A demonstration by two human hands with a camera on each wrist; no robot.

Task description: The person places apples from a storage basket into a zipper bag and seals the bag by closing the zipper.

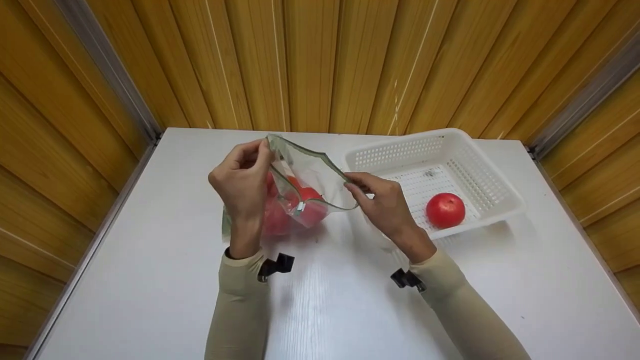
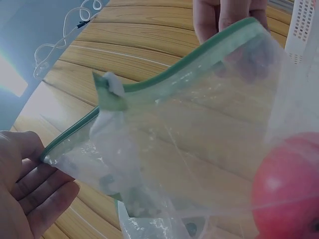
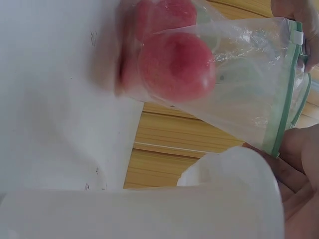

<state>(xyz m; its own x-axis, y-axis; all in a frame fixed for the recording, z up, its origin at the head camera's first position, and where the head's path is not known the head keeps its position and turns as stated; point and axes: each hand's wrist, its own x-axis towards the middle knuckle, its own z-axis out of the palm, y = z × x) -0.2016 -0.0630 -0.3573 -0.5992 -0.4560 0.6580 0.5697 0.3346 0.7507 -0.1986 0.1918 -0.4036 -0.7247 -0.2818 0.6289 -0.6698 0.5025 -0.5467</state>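
Observation:
A clear zip bag (image 1: 316, 172) with a green rim stands between my hands, its mouth spread wide. Several tomatoes (image 3: 177, 67) lie inside it near the table. With thumb and fingers my left hand (image 1: 243, 177) pinches one end of the rim. My right hand (image 1: 382, 202) pinches the opposite end. A white slider (image 3: 297, 37) sits on the zip, and in the head view it is at the near side of the mouth. One more tomato (image 1: 445, 210) rests in the white basket (image 1: 492, 175), right of my right hand.
The basket's near left corner is close to my right wrist and partly behind the bag. Everything stands on a white table (image 1: 165, 280). Wood-patterned panels (image 1: 310, 65) rise behind and at both sides. A white cable (image 2: 65, 30) shows in the left wrist view.

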